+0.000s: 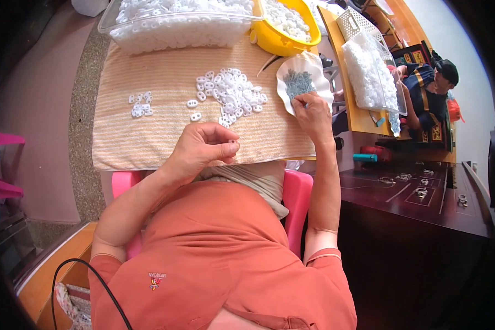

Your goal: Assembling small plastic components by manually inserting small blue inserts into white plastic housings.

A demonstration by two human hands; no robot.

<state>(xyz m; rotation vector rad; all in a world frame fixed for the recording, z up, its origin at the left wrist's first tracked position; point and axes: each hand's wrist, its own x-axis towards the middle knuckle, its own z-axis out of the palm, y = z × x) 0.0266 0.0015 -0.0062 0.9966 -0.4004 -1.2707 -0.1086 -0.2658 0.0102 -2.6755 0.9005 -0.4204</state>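
My left hand (199,146) is at the near edge of a striped towel (148,135), pinching a small white plastic piece (233,142) between thumb and fingertips. To the right, my right hand (315,115) reaches into a white scalloped dish (323,83). Its fingertips are pressed together at the heap of small grey metal bits (298,83); whatever they grip is too small to make out. Beyond my left hand lies a loose pile of white oval two-holed pieces (234,94), with a couple apart from it. Farther left sits a small cluster of white pieces (142,104).
A clear tub (187,25) of white pieces and a yellow basin (283,47) stand at the far edge. On a wooden bench at right is another clear container (371,71) of white pieces; a person (426,93) sits beyond it. A dark panelled surface (401,192) lies at right.
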